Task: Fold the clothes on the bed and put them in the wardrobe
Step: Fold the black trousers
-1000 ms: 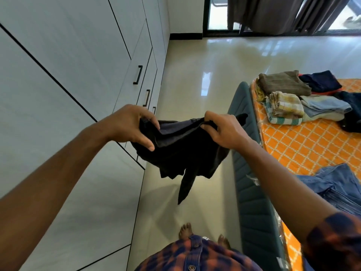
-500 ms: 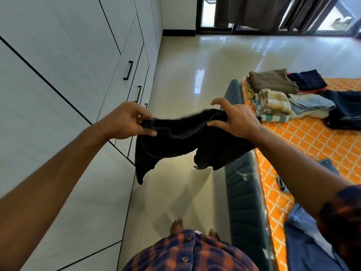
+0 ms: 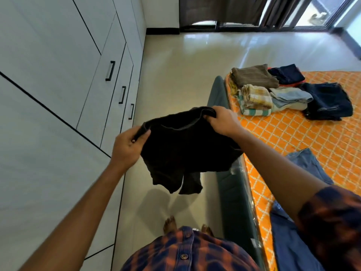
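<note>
A black garment [image 3: 185, 151] hangs in the air between my hands, over the floor beside the bed. My left hand [image 3: 128, 147] grips its left top edge and my right hand [image 3: 220, 122] grips its right top edge. On the bed [image 3: 293, 137] with its orange patterned sheet lies a pile of folded clothes [image 3: 256, 94], and dark jeans [image 3: 328, 102] lie next to it. A blue denim garment [image 3: 304, 169] lies unfolded near me at the bed's edge. The white wardrobe [image 3: 58, 75] stands shut along the left.
The wardrobe doors have black handles [image 3: 110, 71]. A strip of glossy floor [image 3: 175, 79] runs between wardrobe and bed. The bed's teal padded side [image 3: 232, 192] is just right of my bare feet. Dark curtains and glass doors close the far end.
The garment has been turned and pulled wider; its top edge is now stretched between both hands and its lower part hangs straight down. My view has swung a little to the right.
</note>
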